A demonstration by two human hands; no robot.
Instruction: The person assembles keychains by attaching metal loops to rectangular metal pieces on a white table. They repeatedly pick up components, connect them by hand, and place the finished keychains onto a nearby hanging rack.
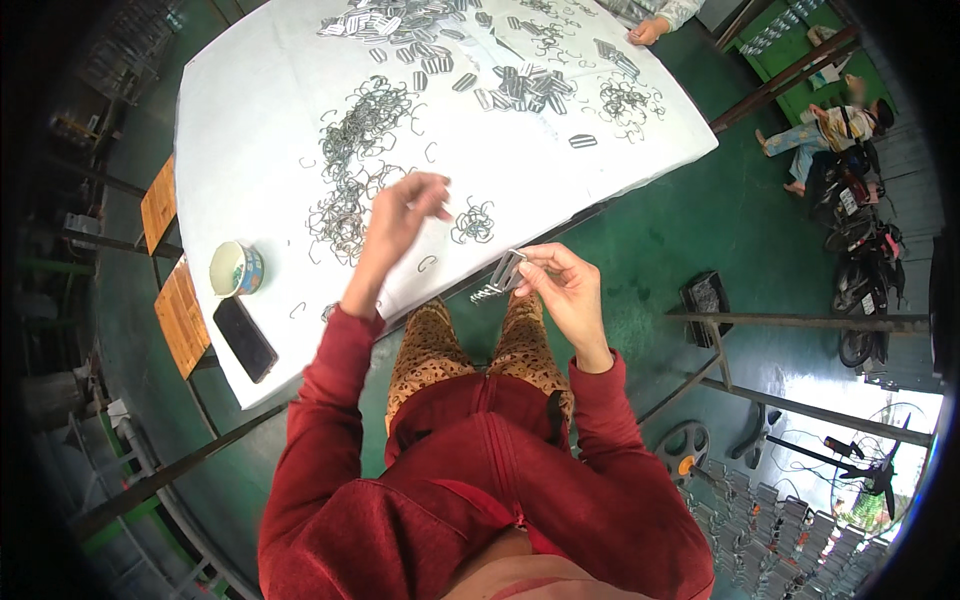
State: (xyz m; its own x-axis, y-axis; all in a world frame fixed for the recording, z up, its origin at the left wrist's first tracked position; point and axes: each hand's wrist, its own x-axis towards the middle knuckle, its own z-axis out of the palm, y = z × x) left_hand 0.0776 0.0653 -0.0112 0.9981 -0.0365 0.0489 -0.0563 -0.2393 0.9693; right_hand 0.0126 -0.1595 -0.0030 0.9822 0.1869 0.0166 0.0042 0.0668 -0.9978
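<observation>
In my right hand, fingers and thumb pinch a small stack of slotted metal buckles, held just off the table's near edge above my knees. Several small wire hooks hang from the lower end of the stack. My left hand is over the table, its fingers loosely bent and smeared by motion; whether anything is between them I cannot make out. Beside it lies a small heap of bent wire hooks, and a long pile of such hooks stretches behind it. One loose hook lies near the table edge.
The white-covered table also bears heaps of slotted buckles, a paper tub and a dark phone. Another person's hand rests at the far edge. Wooden stools stand left; a black crate sits on the floor right.
</observation>
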